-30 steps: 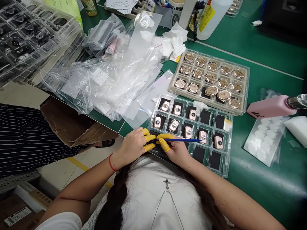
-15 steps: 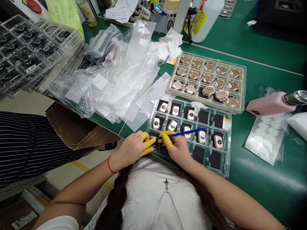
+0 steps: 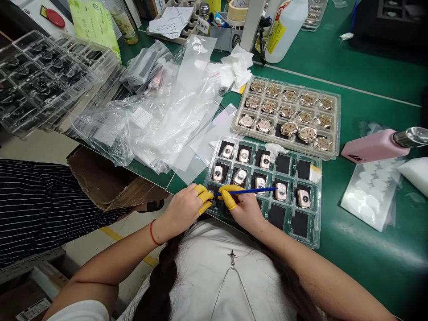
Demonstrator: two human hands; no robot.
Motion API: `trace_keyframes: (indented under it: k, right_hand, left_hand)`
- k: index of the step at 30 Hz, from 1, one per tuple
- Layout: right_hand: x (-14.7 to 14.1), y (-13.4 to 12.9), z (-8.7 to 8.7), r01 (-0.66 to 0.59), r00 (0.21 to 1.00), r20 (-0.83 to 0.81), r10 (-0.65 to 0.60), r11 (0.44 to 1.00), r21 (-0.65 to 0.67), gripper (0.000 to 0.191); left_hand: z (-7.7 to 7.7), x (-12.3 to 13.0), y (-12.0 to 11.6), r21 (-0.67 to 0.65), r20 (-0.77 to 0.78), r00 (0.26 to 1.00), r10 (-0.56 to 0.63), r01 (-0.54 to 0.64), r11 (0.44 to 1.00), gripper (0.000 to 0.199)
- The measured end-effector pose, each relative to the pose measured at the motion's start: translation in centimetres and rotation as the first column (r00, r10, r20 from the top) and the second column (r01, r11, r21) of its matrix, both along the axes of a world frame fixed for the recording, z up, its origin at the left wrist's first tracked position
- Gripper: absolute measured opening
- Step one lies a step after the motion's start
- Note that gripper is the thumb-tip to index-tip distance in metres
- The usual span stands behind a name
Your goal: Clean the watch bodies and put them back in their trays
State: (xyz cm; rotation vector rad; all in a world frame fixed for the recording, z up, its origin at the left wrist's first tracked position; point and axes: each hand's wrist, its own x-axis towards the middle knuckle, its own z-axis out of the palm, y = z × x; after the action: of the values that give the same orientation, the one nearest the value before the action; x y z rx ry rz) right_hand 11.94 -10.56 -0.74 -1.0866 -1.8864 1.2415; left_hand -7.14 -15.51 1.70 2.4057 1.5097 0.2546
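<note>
My left hand (image 3: 187, 203), with yellow finger cots, is closed at the near left corner of the clear tray (image 3: 316, 223); a small dark object shows at its fingertips, mostly hidden. My right hand (image 3: 242, 203), also in yellow finger cots, pinches a thin blue stick (image 3: 257, 190). The stick's left end meets the left fingertips, and its other end points right over the tray. Rose-gold square watch cases (image 3: 281, 191) lie in several compartments on black pads. Some compartments hold only a black pad (image 3: 277, 216).
Behind lies a tray of round gold watch cases (image 3: 306, 133). Plastic bags (image 3: 160, 125) and stacked trays (image 3: 43, 84) are at left. To the right are a pink bottle (image 3: 374, 146) and a sticker sheet (image 3: 371, 191). A white bottle (image 3: 286, 31) stands at the back; a striped garment (image 3: 40, 205) shows at left.
The blue stick's right end has swung down and toward me. My left fingers have shifted slightly, showing more of the dark object. The whole view has moved a little.
</note>
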Motion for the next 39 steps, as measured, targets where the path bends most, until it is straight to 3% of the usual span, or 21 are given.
trace_keyframes:
  k: [3, 6, 10, 13, 18, 26, 39]
  right_hand:
    - [-0.1, -0.3, -0.2, -0.046, 0.998, 0.05, 0.041, 0.995, 0.092, 0.022]
    - [0.0, -0.5, 0.0, -0.028, 0.999, 0.021, 0.026, 0.996, 0.08, 0.021]
    - [0.9, 0.8, 1.2, 0.13, 0.99, -0.042, -0.131, 0.991, -0.033, 0.025]
    - [1.2, 3.1, 1.8, 0.188, 0.982, -0.003, -0.189, 0.981, -0.05, 0.03]
    - [0.0, 5.8, 0.7, 0.068, 0.989, 0.129, -0.074, 0.996, 0.055, 0.03]
    - [-0.7, 5.7, -0.6, -0.02, 0.97, 0.237, -0.044, 0.965, 0.263, 0.028]
    - [-0.8, 5.9, -0.6, 0.002, 0.968, 0.246, -0.054, 0.979, 0.206, 0.028]
  left_hand:
    - [0.6, 0.3, 0.5, -0.088, -0.052, 0.998, -0.024, 0.019, 0.996, 0.021]
    - [1.6, -0.4, 0.8, -0.195, 0.051, 0.997, -0.063, 0.071, 0.978, 0.022]
    - [2.5, -1.8, 1.6, -0.276, 0.24, 0.962, 0.131, -0.062, 0.959, 0.015]
    - [2.2, -1.7, 3.2, -0.196, 0.304, 0.923, 0.235, -0.181, 0.964, 0.015]
    - [0.7, 0.1, 5.9, -0.077, 0.212, 0.953, 0.219, -0.207, 0.975, 0.023]
    - [-0.4, 0.6, 6.8, -0.083, 0.168, 0.975, 0.142, -0.13, 0.988, 0.022]
    - [-0.2, 0.8, 7.2, -0.113, 0.141, 0.979, 0.15, -0.134, 0.984, 0.017]
